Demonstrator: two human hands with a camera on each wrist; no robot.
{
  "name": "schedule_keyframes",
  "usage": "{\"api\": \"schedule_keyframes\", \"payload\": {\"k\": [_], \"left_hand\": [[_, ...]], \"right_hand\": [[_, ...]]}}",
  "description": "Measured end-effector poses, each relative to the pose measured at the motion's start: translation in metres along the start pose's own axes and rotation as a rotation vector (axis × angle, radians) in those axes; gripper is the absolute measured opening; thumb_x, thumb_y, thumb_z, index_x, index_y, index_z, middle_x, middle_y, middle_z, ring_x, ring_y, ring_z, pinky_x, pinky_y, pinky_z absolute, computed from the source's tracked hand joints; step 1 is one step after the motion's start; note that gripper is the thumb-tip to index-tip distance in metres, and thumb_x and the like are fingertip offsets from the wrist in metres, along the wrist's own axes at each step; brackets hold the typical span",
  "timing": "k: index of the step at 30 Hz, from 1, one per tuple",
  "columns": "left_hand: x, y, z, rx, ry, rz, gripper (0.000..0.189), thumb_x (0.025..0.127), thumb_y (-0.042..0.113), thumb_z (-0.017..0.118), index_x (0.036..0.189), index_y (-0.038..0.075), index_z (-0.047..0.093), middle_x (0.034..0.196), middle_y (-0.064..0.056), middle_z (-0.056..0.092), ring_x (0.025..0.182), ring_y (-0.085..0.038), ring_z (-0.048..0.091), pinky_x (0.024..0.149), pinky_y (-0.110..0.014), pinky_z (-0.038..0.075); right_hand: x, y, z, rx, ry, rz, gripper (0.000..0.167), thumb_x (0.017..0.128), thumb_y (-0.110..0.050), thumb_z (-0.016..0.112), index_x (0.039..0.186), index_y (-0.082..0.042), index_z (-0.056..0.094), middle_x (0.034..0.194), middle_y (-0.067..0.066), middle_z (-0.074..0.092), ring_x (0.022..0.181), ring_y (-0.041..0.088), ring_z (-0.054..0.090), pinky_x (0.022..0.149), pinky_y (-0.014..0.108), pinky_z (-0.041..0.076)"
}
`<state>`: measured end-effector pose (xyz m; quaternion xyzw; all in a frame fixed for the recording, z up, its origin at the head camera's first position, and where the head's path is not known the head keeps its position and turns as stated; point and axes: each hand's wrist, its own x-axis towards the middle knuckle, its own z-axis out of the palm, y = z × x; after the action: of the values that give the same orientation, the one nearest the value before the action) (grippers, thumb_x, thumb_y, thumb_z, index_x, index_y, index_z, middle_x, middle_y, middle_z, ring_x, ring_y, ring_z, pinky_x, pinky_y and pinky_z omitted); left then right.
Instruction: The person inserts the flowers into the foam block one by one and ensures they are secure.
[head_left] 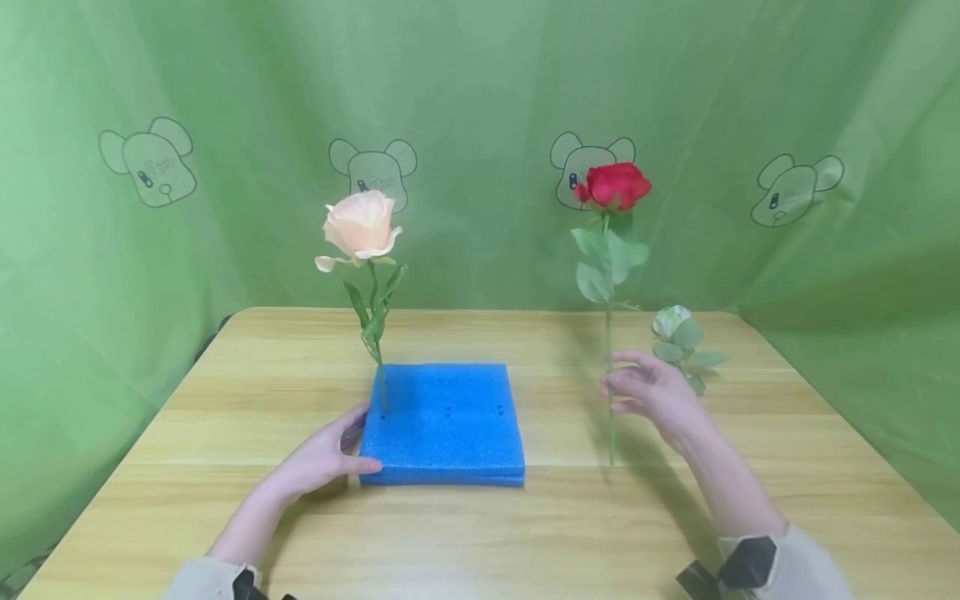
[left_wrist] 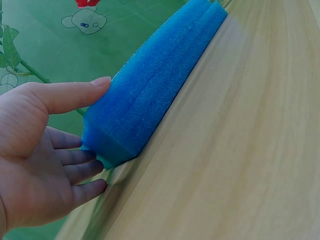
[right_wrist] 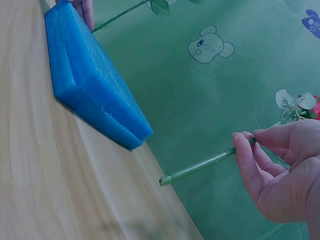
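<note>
Above the table (head_left: 570, 537), the red rose (head_left: 618, 185), likely light, soft-petalled and best taken by its stiff stem (right_wrist: 200, 166), was pinched there by the right hand (head_left: 656, 396), while blue foam (head_left: 446, 437) was touched by the loosely spread left hand (head_left: 322, 456).

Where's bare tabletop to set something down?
Free: tabletop between blue foam block and red rose; in front of the block, between the forearms. Crowded: block's left side, with left hand and pink rose; right of the red rose, with right hand and white flower.
</note>
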<state>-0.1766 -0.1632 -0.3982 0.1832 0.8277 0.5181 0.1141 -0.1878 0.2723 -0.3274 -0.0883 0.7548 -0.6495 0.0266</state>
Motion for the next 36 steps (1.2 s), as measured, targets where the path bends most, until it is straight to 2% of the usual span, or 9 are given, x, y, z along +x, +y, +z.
{"api": "schedule_keyframes", "payload": {"k": [6,13,20,26,36], "left_hand": [[0.0,0.0,-0.001,-0.01,-0.002,0.007,0.093,0.078,0.02,0.074,0.143,-0.011,0.016,0.148,-0.028,0.016,0.133,-0.044,0.021,0.109,-0.052,0.019],[0.0,-0.001,-0.002,-0.017,-0.003,0.04,0.095,0.078,0.018,0.074,0.143,-0.011,0.012,0.149,-0.028,0.015,0.134,-0.043,0.018,0.109,-0.052,0.017],[-0.001,-0.001,-0.002,-0.002,0.009,0.04,0.096,0.077,0.019,0.075,0.143,-0.01,0.012,0.148,-0.028,0.015,0.135,-0.043,0.017,0.11,-0.052,0.016],[-0.001,-0.001,-0.002,-0.025,0.008,0.047,0.096,0.077,0.017,0.075,0.143,-0.01,0.011,0.149,-0.028,0.014,0.134,-0.044,0.017,0.109,-0.052,0.016],[0.0,-0.002,-0.001,-0.018,0.012,0.044,0.096,0.076,0.019,0.075,0.143,-0.009,0.013,0.148,-0.029,0.014,0.133,-0.045,0.019,0.109,-0.053,0.018]], "right_hand": [[0.0,-0.003,0.008,0.014,0.02,-0.026,0.027,0.09,-0.008,0.06,0.115,-0.013,0.051,0.093,0.001,0.067,0.086,0.014,0.065,0.074,0.029,0.056],[0.005,-0.005,0.017,-0.011,0.007,-0.05,0.04,0.09,-0.007,0.059,0.126,0.002,0.045,0.093,0.0,0.067,0.084,0.012,0.064,0.075,0.03,0.056],[0.012,-0.015,0.032,0.006,0.013,-0.065,0.03,0.089,-0.007,0.06,0.117,-0.002,0.052,0.091,0.0,0.067,0.084,0.012,0.064,0.075,0.029,0.055],[0.02,-0.024,0.048,0.03,0.026,-0.065,0.022,0.087,-0.007,0.062,0.109,-0.005,0.056,0.091,-0.002,0.066,0.084,0.013,0.064,0.078,0.029,0.055],[0.032,-0.035,0.077,0.07,-0.015,-0.094,0.027,0.086,0.0,0.06,0.11,0.007,0.052,0.094,0.008,0.065,0.083,0.015,0.065,0.078,0.032,0.055]]}}
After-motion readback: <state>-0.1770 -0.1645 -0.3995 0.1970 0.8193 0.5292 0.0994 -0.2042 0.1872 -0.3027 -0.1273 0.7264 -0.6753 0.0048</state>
